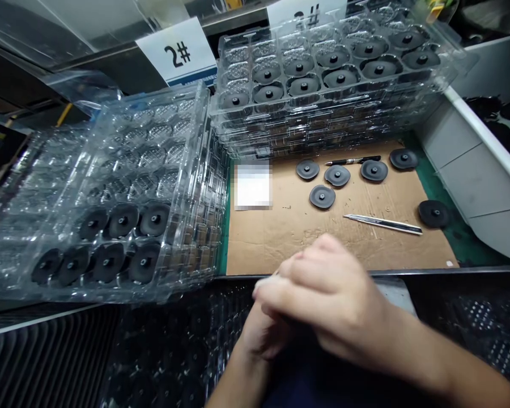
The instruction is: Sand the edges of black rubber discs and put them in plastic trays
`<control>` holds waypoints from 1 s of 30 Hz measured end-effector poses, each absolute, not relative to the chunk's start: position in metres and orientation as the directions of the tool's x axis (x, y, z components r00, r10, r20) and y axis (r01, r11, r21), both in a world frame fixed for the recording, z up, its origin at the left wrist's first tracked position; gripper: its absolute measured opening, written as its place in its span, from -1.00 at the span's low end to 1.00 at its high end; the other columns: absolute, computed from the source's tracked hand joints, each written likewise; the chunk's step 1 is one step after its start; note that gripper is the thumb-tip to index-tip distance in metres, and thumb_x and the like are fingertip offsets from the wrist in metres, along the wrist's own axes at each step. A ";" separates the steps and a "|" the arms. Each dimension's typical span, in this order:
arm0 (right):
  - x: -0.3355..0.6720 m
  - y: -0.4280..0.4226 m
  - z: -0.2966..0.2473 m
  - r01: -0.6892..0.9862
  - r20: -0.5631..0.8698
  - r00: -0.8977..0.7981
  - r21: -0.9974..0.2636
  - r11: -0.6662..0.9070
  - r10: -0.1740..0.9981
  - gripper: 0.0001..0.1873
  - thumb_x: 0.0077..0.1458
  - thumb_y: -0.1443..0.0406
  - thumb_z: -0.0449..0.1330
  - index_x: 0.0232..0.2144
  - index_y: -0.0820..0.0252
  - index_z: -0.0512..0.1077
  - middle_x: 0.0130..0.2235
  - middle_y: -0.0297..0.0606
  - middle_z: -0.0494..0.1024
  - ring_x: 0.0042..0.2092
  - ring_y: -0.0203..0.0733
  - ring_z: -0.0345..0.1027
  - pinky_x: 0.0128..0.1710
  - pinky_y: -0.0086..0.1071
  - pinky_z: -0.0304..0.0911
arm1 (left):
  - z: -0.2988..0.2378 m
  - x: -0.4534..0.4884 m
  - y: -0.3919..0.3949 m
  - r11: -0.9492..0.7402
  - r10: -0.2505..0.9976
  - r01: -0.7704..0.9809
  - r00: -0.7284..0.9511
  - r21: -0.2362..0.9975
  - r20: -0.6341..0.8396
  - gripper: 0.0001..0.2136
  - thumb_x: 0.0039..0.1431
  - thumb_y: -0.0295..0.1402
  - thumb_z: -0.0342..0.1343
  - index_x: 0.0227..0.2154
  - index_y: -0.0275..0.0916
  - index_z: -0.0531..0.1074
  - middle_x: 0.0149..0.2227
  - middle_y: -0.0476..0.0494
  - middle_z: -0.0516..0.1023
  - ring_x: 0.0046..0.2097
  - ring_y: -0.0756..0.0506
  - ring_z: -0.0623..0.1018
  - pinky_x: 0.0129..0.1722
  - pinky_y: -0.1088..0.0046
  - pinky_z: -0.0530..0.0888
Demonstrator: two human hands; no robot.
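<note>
My right hand (327,300) lies curled over my left hand (259,334) near the front edge of the cardboard mat (280,232). Both are closed together, and whatever sits between the fingers is hidden. Several black rubber discs (337,175) lie loose on the mat beyond my hands, one more disc (434,213) at the right. At the left, a stack of clear plastic trays (110,187) holds several discs in its near rows. A second tray stack (323,73) at the back holds discs too.
A slim metal blade (382,224) and a black pen (352,161) lie on the mat among the discs. A white paper slip (253,186) sits at the mat's left. A "2#" sign (178,54) stands behind. White bin wall (471,164) at right.
</note>
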State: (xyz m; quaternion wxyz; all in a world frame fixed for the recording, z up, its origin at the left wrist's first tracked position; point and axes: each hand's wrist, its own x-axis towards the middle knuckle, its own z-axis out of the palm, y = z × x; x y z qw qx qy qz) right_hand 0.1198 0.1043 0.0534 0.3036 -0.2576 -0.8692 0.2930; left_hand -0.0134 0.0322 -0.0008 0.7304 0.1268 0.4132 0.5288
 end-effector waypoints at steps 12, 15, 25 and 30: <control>0.139 0.111 -0.071 0.484 -0.140 -0.415 -0.871 0.088 0.899 -0.78 0.11 0.28 0.12 -0.24 0.13 0.54 -0.25 -0.28 0.59 -0.24 -0.18 0.44 -0.28 -0.35 0.30 | -0.004 -0.043 0.021 0.301 0.913 -0.830 0.109 0.469 -0.392 -0.44 -0.12 -0.12 0.26 0.02 -0.05 0.38 0.10 -0.10 0.43 0.09 -0.23 0.44 0.07 0.34 0.37; 0.127 0.106 -0.050 0.501 -0.128 -0.338 -0.863 0.063 0.933 -0.74 0.14 0.27 0.09 -0.16 0.15 0.50 -0.22 -0.25 0.57 -0.32 -0.22 0.41 -0.38 -0.37 0.28 | -0.005 -0.039 0.024 0.297 0.916 -0.834 0.112 0.464 -0.385 -0.46 -0.11 -0.15 0.27 0.01 -0.07 0.39 0.08 -0.10 0.45 0.05 -0.22 0.48 0.05 0.32 0.40; 0.089 0.088 0.055 0.262 0.258 -0.693 -0.780 0.568 0.673 -0.75 0.16 0.46 0.01 -0.13 0.28 0.38 -0.28 -0.20 0.48 -0.28 -0.22 0.28 -0.26 -0.32 0.24 | 0.002 -0.033 0.037 0.233 0.911 -0.774 -0.036 0.588 -0.410 -0.44 -0.18 -0.27 0.36 -0.03 -0.08 0.40 -0.01 -0.07 0.49 0.01 -0.19 0.48 0.05 0.33 0.39; 0.091 0.092 0.049 0.237 0.461 -0.603 -0.676 0.698 0.651 -0.72 0.14 0.46 0.00 -0.10 0.40 0.36 -0.31 -0.11 0.46 -0.25 -0.14 0.27 -0.23 -0.24 0.20 | 0.007 -0.031 0.041 0.269 0.893 -0.735 -0.052 0.623 -0.447 -0.54 -0.05 -0.34 0.29 -0.03 -0.14 0.41 -0.15 -0.08 0.54 -0.08 -0.10 0.52 0.02 0.38 0.40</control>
